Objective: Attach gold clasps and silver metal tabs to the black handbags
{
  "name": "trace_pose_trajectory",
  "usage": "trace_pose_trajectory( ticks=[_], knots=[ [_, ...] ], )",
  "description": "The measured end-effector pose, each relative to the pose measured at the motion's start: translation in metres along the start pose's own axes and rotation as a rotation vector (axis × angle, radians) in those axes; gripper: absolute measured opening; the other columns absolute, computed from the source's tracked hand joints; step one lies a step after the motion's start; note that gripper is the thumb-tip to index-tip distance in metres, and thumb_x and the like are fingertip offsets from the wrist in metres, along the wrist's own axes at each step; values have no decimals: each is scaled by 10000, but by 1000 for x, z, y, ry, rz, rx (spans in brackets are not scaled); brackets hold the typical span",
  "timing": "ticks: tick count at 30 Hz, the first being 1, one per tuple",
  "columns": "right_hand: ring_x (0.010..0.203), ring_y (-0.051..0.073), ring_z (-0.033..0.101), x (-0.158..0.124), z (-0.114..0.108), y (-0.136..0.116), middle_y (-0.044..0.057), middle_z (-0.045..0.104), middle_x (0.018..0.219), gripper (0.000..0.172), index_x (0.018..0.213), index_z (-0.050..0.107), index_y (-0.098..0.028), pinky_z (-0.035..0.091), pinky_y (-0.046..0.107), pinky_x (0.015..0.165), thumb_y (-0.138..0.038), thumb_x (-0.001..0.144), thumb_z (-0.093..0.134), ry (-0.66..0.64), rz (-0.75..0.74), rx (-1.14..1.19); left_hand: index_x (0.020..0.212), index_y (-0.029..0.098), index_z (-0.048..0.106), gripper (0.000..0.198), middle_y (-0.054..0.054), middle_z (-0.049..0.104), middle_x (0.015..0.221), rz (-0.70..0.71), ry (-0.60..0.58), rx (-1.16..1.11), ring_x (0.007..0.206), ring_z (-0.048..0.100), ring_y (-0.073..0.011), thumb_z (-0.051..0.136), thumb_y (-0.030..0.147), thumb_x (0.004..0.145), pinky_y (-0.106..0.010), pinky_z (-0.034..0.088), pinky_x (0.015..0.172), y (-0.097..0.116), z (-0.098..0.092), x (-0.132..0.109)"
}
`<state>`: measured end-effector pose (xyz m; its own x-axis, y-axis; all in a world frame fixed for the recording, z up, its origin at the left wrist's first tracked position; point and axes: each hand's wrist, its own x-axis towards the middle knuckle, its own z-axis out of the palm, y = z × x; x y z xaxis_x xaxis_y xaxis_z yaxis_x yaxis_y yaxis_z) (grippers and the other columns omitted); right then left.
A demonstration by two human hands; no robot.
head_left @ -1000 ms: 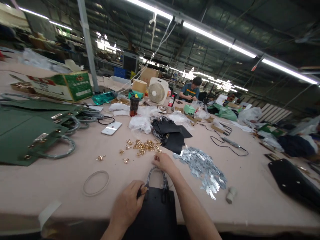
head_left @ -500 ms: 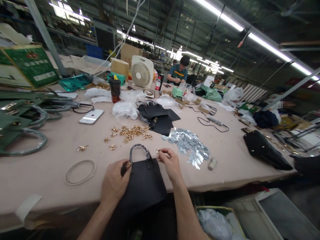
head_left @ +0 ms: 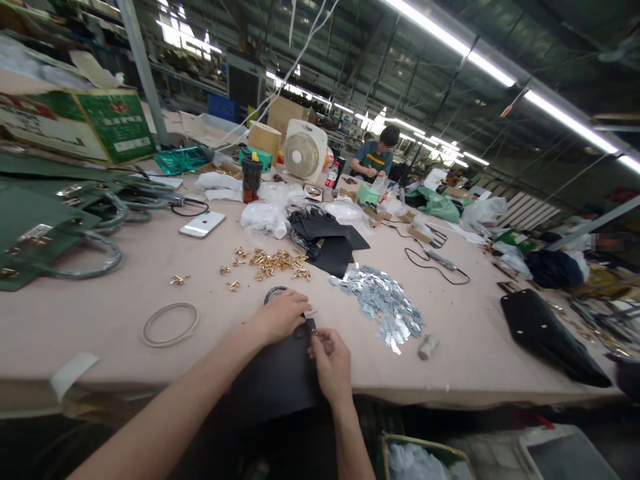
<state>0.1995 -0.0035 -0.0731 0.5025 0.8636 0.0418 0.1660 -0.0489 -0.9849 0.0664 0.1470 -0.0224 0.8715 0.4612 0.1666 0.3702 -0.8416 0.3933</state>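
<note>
- left hand (head_left: 284,316) rests atop black bag (head_left: 280,377); grip unclear
- right hand (head_left: 332,360) pinches at its corner, contents unclear
- gold fasteners (head_left: 274,263) lie scattered beyond

Left hand (head_left: 286,317): bare, slender fingers, back smooth and rounded | right hand (head_left: 333,367): bare, of like build | wrists: narrow, uncovered | left forearm (head_left: 190,400): behind left hand, bare, broadening toward the body, long stretch visible | right forearm (head_left: 349,440): below right hand, bare, shorter stretch visible | upper arms: out of frame
</note>
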Motion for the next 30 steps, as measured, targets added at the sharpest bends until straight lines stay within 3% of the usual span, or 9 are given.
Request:
trace_pose_trajectory(
  ticks=[2,4,7,11,15,21,26,30],
  knots=[
    [662,180,686,-2,3,4,27,696,763,290,1028,675,-190,541,265,626,-461,926,667,24,-16,-41,940,253,768,124,-61,770,1150,46,-146,89,1146,622,-285,780,207,826,-384,455,994,-5,-2,18],
    [664,180,683,-2,5,8,24,687,760,279,1034,672,-193,538,265,622,-455,941,648,35,-38,-71,791,250,750,131,-54,788,1042,77,-193,100,1134,610,-296,859,201,737,-378,430,962,-8,-2,32],
    [659,174,679,-3,5,10,30,690,786,269,1036,669,-191,539,267,620,-445,959,623,48,-66,-95,699,237,709,170,-62,786,970,136,-240,118,1160,579,-296,866,175,711,-383,372,983,-7,-3,46],
    [687,172,677,-4,3,7,36,693,821,245,1019,679,-197,539,266,633,-426,976,604,49,-108,-133,757,255,716,137,-56,772,893,197,-307,99,980,617,-257,830,181,749,-359,384,890,-3,-9,53],
    [755,179,678,-7,4,8,49,690,880,226,1020,681,-206,549,272,671,-409,995,584,71,-172,-211,825,287,736,158,-24,779,938,198,-343,35,1008,632,-246,815,170,755,-327,402,856,-4,-14,53],
    [819,184,681,-10,7,7,60,677,928,201,1017,686,-212,567,275,704,-365,1011,557,98,-281,-299,949,286,783,136,10,799,956,44,-392,-111,847,701,-168,753,258,819,-226,458,701,-6,-16,59],
    [792,184,683,-11,10,8,70,693,933,189,1055,703,-208,565,283,694,-300,1009,545,105,-362,-347,986,217,777,224,-35,797,854,-126,-315,-146,751,722,-181,727,373,833,-234,490,664,22,-16,66],
    [894,237,689,-12,13,14,94,717,970,177,1052,705,-213,548,341,788,-281,983,556,125,-433,-427,896,158,786,507,-167,792,933,-186,-256,-114,909,740,-309,634,640,859,-341,532,769,61,-9,67]
  ],
)
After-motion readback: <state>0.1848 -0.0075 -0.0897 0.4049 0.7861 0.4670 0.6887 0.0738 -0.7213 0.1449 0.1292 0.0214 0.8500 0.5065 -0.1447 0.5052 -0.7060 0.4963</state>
